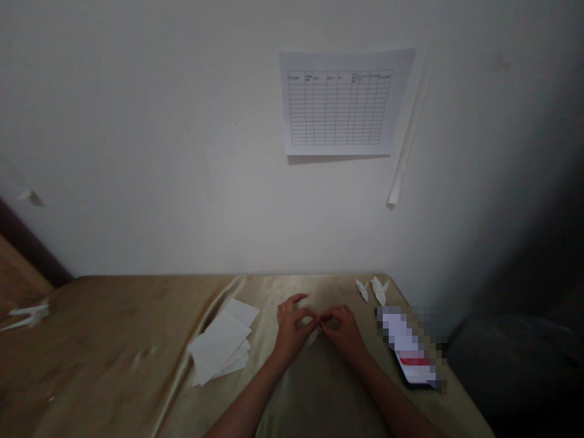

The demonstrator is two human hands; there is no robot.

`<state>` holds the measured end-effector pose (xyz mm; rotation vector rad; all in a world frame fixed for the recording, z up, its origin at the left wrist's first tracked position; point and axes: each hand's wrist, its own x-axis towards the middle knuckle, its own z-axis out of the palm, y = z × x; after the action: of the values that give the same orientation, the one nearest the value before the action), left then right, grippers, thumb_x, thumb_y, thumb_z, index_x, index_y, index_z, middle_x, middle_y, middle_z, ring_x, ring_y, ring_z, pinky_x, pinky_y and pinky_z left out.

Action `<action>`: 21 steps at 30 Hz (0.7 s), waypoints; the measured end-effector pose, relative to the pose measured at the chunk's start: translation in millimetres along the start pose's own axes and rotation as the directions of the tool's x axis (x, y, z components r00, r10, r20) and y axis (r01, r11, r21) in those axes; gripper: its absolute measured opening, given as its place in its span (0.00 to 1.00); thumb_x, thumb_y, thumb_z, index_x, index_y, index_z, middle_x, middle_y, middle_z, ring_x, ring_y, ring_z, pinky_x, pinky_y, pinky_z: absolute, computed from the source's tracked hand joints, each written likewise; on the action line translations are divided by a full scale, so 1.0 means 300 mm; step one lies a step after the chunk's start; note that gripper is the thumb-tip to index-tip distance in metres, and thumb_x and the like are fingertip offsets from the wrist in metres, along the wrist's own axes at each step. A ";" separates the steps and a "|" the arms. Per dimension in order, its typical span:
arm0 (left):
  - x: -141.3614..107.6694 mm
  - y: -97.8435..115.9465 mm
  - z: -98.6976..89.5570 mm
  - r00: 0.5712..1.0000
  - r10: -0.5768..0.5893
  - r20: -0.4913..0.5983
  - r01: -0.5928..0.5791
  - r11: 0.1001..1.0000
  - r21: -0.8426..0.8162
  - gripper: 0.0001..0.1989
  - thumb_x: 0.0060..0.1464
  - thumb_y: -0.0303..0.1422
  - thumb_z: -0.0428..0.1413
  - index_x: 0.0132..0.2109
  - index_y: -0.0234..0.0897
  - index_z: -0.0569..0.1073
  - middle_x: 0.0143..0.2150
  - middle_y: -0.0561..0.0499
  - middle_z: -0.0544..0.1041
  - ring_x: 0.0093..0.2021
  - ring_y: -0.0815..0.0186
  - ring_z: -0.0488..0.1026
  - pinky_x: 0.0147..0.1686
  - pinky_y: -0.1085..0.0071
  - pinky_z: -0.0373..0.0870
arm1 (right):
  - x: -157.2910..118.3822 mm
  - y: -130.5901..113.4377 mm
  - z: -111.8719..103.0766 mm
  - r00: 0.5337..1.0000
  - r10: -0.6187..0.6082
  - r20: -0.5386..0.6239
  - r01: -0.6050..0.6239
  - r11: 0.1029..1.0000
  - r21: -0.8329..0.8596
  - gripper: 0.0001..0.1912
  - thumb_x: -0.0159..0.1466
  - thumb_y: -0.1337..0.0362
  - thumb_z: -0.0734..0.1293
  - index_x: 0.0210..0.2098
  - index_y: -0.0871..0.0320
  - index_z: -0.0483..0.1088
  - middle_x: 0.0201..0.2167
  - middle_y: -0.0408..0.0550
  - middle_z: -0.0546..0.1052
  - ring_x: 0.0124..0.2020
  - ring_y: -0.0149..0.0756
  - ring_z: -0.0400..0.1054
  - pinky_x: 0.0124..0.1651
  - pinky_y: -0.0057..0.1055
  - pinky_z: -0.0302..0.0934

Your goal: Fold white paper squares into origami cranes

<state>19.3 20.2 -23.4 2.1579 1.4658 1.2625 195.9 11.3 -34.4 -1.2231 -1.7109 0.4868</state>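
Small folded paper (313, 336) is at the fingertips, mid-table, nearer the back edge than the front of the view. Left hand (293, 323): thumb and index finger pinched together, clamped on the paper, other fingers spread up. Right hand (341, 331): thumb and index finger also pinched on it, other fingers curled. Fingertips meet or nearly so; exact fold hidden, too small and dim to tell.

Handling, my judgement: very light, thin, soft enough to crease, stiffer along folds; dry, so not very slippery, but easy to tear or crush. Best hold: light fingertip pinch on the folded edges, one hand each side, not a full-hand squeeze.

Around it on the cloth-covered table (114, 316): loose pile of white sheets (223, 344) left of the hands, fanned, well in from the left edge. Two folded paper pieces, a smaller one (362, 290) and a larger one (379, 291), side by side near the back right corner. Phone (401, 350) along the right edge, screen lit, partly blurred out. Printed chart (340, 109) on the wall above the back edge.
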 end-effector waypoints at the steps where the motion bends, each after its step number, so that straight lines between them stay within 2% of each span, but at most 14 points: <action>1: 0.000 -0.001 0.001 1.000 0.002 0.002 -0.002 1.000 -0.006 0.03 0.50 0.38 0.66 0.35 0.49 0.82 0.58 0.50 0.72 0.59 0.52 0.67 0.59 0.47 0.62 | 0.001 0.003 -0.001 1.000 0.010 -0.004 -0.010 1.000 0.001 0.02 0.57 0.64 0.71 0.31 0.53 0.77 0.33 0.46 0.79 0.42 0.43 0.70 0.53 0.42 0.58; 7: -0.002 0.001 0.006 0.999 -0.021 -0.037 0.020 0.999 -0.041 0.09 0.48 0.36 0.68 0.39 0.48 0.81 0.57 0.48 0.72 0.58 0.53 0.67 0.59 0.49 0.63 | 0.005 0.007 -0.005 0.997 0.040 -0.062 -0.041 0.999 -0.014 0.02 0.56 0.66 0.70 0.29 0.53 0.76 0.32 0.45 0.79 0.41 0.43 0.70 0.52 0.41 0.58; 13: -0.005 0.001 0.014 1.000 -0.020 0.008 0.020 0.999 -0.032 0.05 0.49 0.32 0.67 0.35 0.47 0.81 0.57 0.49 0.71 0.57 0.54 0.67 0.59 0.48 0.63 | 0.002 -0.018 -0.007 0.997 0.009 -0.080 -0.013 0.999 -0.049 0.03 0.57 0.66 0.69 0.29 0.52 0.76 0.33 0.45 0.79 0.42 0.42 0.71 0.56 0.44 0.56; 19: -0.004 0.008 0.013 0.997 -0.068 0.024 0.069 0.996 -0.052 0.07 0.47 0.28 0.66 0.34 0.46 0.81 0.57 0.50 0.71 0.58 0.54 0.68 0.60 0.49 0.62 | -0.002 -0.027 -0.005 0.997 -0.026 -0.073 0.021 0.998 -0.067 0.04 0.57 0.67 0.69 0.31 0.51 0.76 0.33 0.43 0.79 0.42 0.41 0.71 0.66 0.52 0.44; 21: -0.004 0.011 0.012 0.996 -0.079 0.028 0.081 0.995 -0.063 0.08 0.46 0.27 0.65 0.34 0.46 0.81 0.57 0.50 0.71 0.58 0.54 0.68 0.60 0.50 0.62 | -0.003 -0.028 -0.003 0.997 -0.030 -0.076 0.025 0.998 -0.060 0.04 0.56 0.67 0.69 0.31 0.51 0.76 0.33 0.43 0.79 0.42 0.41 0.71 0.66 0.52 0.43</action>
<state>24.2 18.6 -24.2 2.0457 1.4659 1.2326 192.5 6.8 -28.1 -1.2432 -1.6850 0.3708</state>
